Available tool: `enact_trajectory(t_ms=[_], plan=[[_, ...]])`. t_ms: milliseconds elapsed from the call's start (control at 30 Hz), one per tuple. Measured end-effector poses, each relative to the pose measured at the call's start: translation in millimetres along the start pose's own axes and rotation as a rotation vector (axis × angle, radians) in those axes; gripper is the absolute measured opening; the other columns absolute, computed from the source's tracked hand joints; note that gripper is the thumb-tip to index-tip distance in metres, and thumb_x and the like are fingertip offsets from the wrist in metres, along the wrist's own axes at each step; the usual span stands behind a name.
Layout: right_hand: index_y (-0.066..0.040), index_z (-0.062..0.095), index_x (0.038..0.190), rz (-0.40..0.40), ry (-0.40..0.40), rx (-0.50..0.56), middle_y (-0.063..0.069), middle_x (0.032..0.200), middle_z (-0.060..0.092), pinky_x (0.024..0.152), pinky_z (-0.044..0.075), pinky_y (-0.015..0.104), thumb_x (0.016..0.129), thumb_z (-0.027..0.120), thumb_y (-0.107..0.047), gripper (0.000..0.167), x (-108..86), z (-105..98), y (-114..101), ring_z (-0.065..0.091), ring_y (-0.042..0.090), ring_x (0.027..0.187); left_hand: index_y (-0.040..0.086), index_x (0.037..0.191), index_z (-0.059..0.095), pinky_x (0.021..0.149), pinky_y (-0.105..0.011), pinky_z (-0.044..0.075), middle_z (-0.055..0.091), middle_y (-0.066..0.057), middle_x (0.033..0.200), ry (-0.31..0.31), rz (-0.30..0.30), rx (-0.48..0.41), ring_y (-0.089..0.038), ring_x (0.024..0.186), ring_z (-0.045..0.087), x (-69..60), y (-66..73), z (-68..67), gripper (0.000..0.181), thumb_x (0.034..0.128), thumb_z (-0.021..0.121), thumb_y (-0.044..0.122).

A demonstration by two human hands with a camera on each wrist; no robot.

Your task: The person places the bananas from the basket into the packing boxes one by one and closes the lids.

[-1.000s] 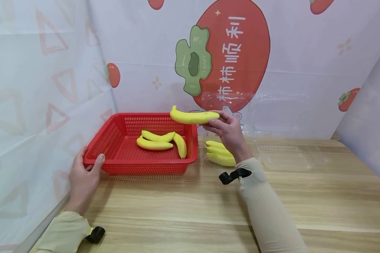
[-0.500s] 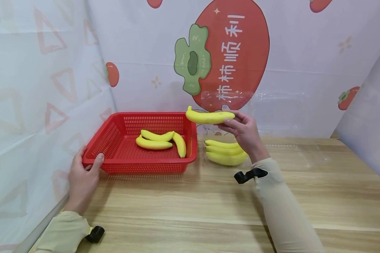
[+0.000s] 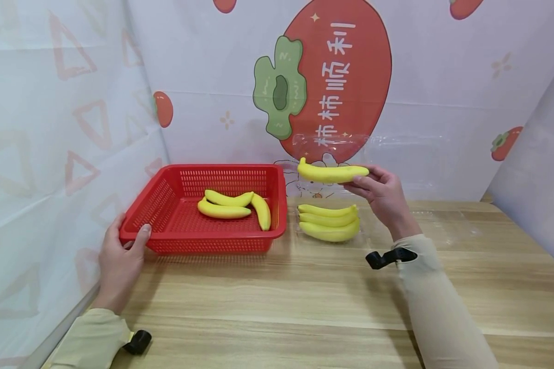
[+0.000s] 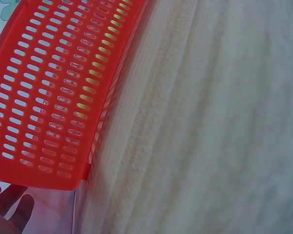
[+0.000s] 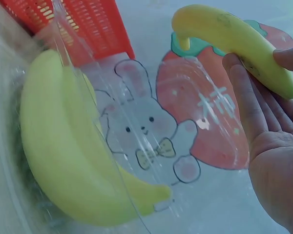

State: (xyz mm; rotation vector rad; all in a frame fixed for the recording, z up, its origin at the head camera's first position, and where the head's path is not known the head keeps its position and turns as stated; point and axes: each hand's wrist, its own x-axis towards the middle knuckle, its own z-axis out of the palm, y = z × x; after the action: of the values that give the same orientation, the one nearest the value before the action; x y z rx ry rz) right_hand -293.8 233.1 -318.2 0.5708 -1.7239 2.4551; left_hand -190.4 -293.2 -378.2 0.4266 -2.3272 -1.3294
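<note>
A person's right hand (image 3: 385,197) pinches a yellow banana (image 3: 334,173) by one end, right of centre in the head view's frame and higher than three bananas (image 3: 329,221) lying in what appears to be a clear plastic container (image 3: 427,225), its edges hard to make out. At left, the left hand (image 3: 122,261) grips the rim of a red basket (image 3: 212,243) holding three more bananas (image 3: 225,211) on a wood-grain bench (image 3: 258,297).

Pulled the held banana (image 3: 332,175) with the right hand (image 3: 388,197) from overlapping the red basket's (image 3: 212,243) right end to totally right of it. Also unblocked the view of the three bananas (image 3: 329,221) right of the basket, ends and all.
</note>
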Motion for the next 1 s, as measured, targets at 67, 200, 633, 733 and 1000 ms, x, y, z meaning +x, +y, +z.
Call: enact_trajectory(t_ms=[67,200,633,733,1000], plan=[[-0.003,0.07,0.12,-0.009,0.011,0.013,0.007,0.112,0.077,0.089,0.064,0.032,0.101,0.067,0.001,0.02,-2.2,-7,-3,0.081,0.022,0.097,0.023,0.171,0.021,0.076,0.003,0.041,0.041,-0.013,0.169,-0.001,-0.001,0.004,-0.016,0.121,0.057,0.2,0.0,0.5,0.079,0.1056,0.058,0.046],[-0.003,0.072,0.119,-0.027,0.02,0.032,0.008,0.111,0.077,0.088,0.064,0.033,0.101,0.065,0.004,0.02,-5.7,-20,-8,0.081,0.022,0.097,0.024,0.171,0.021,0.076,0.003,0.041,0.041,-0.012,0.169,-0.002,-0.001,0.002,-0.014,0.119,0.057,0.8,-0.4,1.6,0.079,0.1055,0.058,0.046],[-0.002,0.072,0.118,-0.012,-0.001,0.005,0.007,0.111,0.077,0.089,0.064,0.033,0.101,0.064,0.004,0.019,-6.2,-23,-7,0.081,0.021,0.096,0.024,0.172,0.02,0.075,0.003,0.043,0.04,-0.012,0.169,-0.011,-0.014,-0.013,-0.001,0.108,0.053,0.1,-2.6,-0.9,0.079,0.1055,0.058,0.046],[-0.003,0.072,0.117,-0.006,0.0,0.009,0.007,0.11,0.078,0.088,0.064,0.033,0.102,0.063,0.005,0.019,-5.5,-23,-6,0.081,0.021,0.096,0.024,0.172,0.021,0.075,0.003,0.042,0.04,-0.012,0.169,-0.009,-0.013,-0.007,-0.002,0.109,0.054,0.5,-3.1,-0.8,0.079,0.1056,0.058,0.046],[-0.003,0.072,0.116,-0.005,-0.003,-0.002,0.006,0.11,0.078,0.088,0.064,0.032,0.102,0.063,0.005,0.019,-6.2,-25,-4,0.081,0.02,0.097,0.025,0.172,0.02,0.075,0.002,0.043,0.04,-0.011,0.169,-0.012,-0.013,-0.017,-0.002,0.109,0.054,1.3,-2.8,-0.3,0.079,0.1056,0.058,0.046]])
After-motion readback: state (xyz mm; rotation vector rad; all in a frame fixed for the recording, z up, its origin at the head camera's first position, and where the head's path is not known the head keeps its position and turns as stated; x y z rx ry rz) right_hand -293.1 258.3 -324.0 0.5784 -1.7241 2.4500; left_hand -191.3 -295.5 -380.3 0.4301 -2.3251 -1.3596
